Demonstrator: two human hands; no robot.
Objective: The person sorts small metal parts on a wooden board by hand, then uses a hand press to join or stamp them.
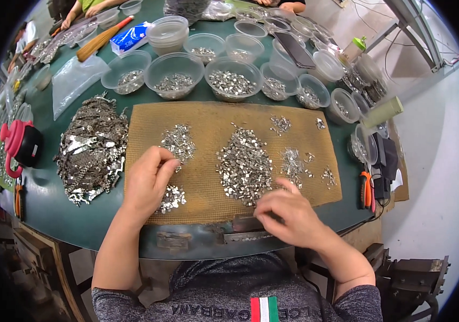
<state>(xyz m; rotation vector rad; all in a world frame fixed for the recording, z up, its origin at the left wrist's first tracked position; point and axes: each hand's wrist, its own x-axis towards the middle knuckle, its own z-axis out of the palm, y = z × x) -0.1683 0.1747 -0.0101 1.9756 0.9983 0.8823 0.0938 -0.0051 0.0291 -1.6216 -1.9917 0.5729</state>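
My left hand (152, 180) is closed in a pinch above the left part of a tan textured mat (200, 188); whatever is between the fingertips is too small to make out. Beside it lie a pile of small silver metal pieces (178, 142) and a smaller pile of shiny pieces (172, 199). My right hand (288, 214) hovers at the mat's near edge, thumb and fingers curled together, slightly blurred, their contents hidden. Just beyond it is the largest heap of small metal pieces (244, 163). A dark metal strip (245, 235) runs along the table edge under both hands.
Clear plastic bowls (175, 75) with metal pieces line the mat's far side. Left of it lies a heap of linked metal strips (93, 147), near a black-and-pink pot (21, 145). Orange-handled pliers (367, 190) lie right. A phone (294, 50) rests on bowls. Other people work across the table.
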